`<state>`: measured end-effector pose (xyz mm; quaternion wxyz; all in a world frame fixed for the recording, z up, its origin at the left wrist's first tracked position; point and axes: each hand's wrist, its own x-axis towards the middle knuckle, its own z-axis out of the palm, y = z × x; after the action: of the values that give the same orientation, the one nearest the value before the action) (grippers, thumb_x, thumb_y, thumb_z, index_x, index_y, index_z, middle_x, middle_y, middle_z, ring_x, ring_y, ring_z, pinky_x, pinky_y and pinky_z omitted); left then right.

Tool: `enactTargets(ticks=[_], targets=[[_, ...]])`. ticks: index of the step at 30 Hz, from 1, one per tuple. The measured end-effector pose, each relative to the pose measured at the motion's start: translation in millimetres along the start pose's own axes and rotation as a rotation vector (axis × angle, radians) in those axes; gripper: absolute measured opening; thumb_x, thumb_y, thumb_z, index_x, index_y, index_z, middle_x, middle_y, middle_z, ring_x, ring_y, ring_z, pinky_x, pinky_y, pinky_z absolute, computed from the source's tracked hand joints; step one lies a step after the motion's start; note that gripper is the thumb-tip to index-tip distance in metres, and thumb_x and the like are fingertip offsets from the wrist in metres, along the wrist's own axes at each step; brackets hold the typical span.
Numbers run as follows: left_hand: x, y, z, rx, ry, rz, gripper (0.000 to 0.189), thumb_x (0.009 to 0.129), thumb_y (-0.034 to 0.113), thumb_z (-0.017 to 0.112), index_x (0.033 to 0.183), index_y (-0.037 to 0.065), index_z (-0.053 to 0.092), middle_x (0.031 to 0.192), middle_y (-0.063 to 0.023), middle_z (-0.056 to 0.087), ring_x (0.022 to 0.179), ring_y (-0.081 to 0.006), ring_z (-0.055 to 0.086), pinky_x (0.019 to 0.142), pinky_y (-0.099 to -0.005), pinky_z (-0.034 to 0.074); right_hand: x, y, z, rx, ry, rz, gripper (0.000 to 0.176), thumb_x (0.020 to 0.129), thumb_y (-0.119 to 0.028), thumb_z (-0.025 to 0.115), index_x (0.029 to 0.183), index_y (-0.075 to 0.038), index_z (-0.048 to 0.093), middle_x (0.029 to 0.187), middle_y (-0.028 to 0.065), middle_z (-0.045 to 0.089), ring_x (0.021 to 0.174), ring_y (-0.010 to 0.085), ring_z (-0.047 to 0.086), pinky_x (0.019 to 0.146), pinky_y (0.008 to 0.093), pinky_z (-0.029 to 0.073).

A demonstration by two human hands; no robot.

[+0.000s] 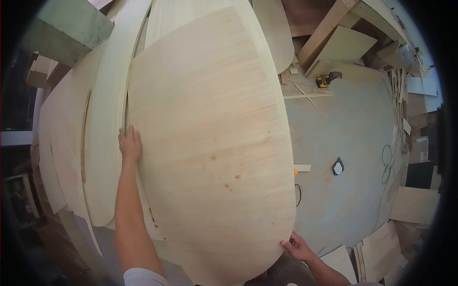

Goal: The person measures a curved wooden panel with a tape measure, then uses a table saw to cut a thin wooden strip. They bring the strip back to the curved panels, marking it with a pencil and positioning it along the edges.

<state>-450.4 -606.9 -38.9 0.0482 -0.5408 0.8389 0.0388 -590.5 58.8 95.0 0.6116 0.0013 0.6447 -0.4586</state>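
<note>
A large pale plywood panel [214,124] with a rounded near end and a few small knots fills the middle of the view. At its left edge lies my left hand [130,143], fingers pointing away and slightly apart, beside a narrow gap between this panel and another long pale board [102,138]. My right hand [296,246] grips the panel's lower right edge, thumb on the top face and the other fingers curled at the rim, partly hidden.
A concrete pillar [69,28] stands at the upper left. On the floor [353,124] to the right lie a yellow and black power tool [328,79], wood strips, a dark and white object [338,167] and cables. Plywood pieces [379,252] lie at the lower right.
</note>
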Motion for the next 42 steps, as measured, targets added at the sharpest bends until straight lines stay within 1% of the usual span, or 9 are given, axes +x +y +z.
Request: enactTargets(ticks=[3, 10, 16, 22, 26, 32, 35, 41, 42], targets=[[-105, -17, 10, -0.203, 0.157, -0.007, 0.056, 0.104, 0.036, 0.049, 0.146, 0.000, 0.042, 0.154, -0.0282, 0.033, 0.143, -0.0460, 0.029, 0.118, -0.0498, 0.027, 0, 14, 0, -0.057, -0.001, 0.017, 0.047, 0.101, -0.020, 0.059, 0.142, -0.001, 0.046, 0.123, 0.0075, 0.064, 0.111, 0.0133, 0.058, 0.097, 0.0312, 0.046], [-255, -41, 13, -0.540, -0.144, -0.450, 0.062, 0.101, 0.046, 0.054, 0.137, -0.004, 0.048, 0.137, -0.0273, 0.051, 0.120, -0.0420, 0.054, 0.100, -0.0477, 0.044, -52, 61, -3, -0.133, 0.051, 0.121, 0.043, 0.101, -0.019, 0.059, 0.138, 0.000, 0.049, 0.124, 0.0107, 0.064, 0.115, 0.0177, 0.058, 0.101, 0.0346, 0.045], [-253, -7, 3, -0.609, -0.049, -0.512, 0.063, 0.096, 0.055, 0.058, 0.119, -0.003, 0.059, 0.112, -0.0276, 0.066, 0.106, -0.0443, 0.062, 0.093, -0.0479, 0.047, -32, 102, -12, -0.119, 0.101, 0.138, 0.042, 0.100, -0.021, 0.059, 0.135, 0.001, 0.051, 0.125, 0.0120, 0.064, 0.116, 0.0187, 0.057, 0.102, 0.0360, 0.044], [-231, 3, -23, -0.444, 0.048, -0.463, 0.065, 0.095, 0.057, 0.059, 0.117, -0.004, 0.060, 0.109, -0.0267, 0.068, 0.105, -0.0454, 0.063, 0.092, -0.0484, 0.049, -33, 112, 3, -0.082, 0.146, 0.117, 0.041, 0.100, -0.022, 0.057, 0.133, 0.002, 0.052, 0.122, 0.0117, 0.065, 0.114, 0.0185, 0.058, 0.101, 0.0356, 0.045], [-197, -15, -25, -0.491, 0.010, -0.435, 0.071, 0.095, 0.055, 0.060, 0.132, -0.005, 0.054, 0.123, -0.0280, 0.062, 0.116, -0.0418, 0.059, 0.099, -0.0467, 0.045, 9, 89, 14, -0.004, 0.139, 0.010, 0.039, 0.100, -0.021, 0.057, 0.132, 0.001, 0.053, 0.121, 0.0108, 0.065, 0.112, 0.0174, 0.059, 0.099, 0.0352, 0.046], [-181, -45, -13, -0.465, -0.198, -0.281, 0.085, 0.093, 0.053, 0.064, 0.148, -0.006, 0.036, 0.143, -0.0268, 0.049, 0.133, -0.0376, 0.048, 0.112, -0.0432, 0.036, 32, 71, 7, -0.374, 0.149, 0.004, 0.041, 0.097, -0.032, 0.061, 0.123, 0.000, 0.060, 0.111, 0.0209, 0.069, 0.102, 0.0276, 0.068, 0.089, 0.0385, 0.052], [-217, -52, -13, -0.485, -0.281, -0.274, 0.090, 0.090, 0.050, 0.070, 0.148, -0.008, 0.034, 0.142, -0.0276, 0.049, 0.132, -0.0374, 0.049, 0.112, -0.0420, 0.037, 23, 14, -3, -1.031, 0.108, 0.290, 0.043, 0.094, -0.039, 0.064, 0.115, -0.002, 0.062, 0.101, 0.0225, 0.070, 0.094, 0.0344, 0.069, 0.083, 0.0424, 0.054], [-256, -74, 12, -0.827, -0.384, -0.497, 0.092, 0.085, 0.041, 0.079, 0.149, -0.005, 0.032, 0.144, -0.0252, 0.048, 0.131, -0.0342, 0.049, 0.110, -0.0416, 0.039, 46, 49, -25, -0.726, 0.751, -0.071, 0.044, 0.093, -0.042, 0.066, 0.108, 0.000, 0.063, 0.095, 0.0169, 0.071, 0.087, 0.0297, 0.070, 0.075, 0.0410, 0.054], [-255, -70, 12, -0.855, -0.370, -0.518, 0.093, 0.085, 0.040, 0.080, 0.150, -0.005, 0.031, 0.145, -0.0245, 0.047, 0.132, -0.0340, 0.048, 0.110, -0.0420, 0.039, 53, 56, -31, -0.545, 0.642, 0.006, 0.045, 0.094, -0.042, 0.066, 0.110, 0.000, 0.063, 0.097, 0.0163, 0.072, 0.089, 0.0276, 0.069, 0.076, 0.0401, 0.054]])
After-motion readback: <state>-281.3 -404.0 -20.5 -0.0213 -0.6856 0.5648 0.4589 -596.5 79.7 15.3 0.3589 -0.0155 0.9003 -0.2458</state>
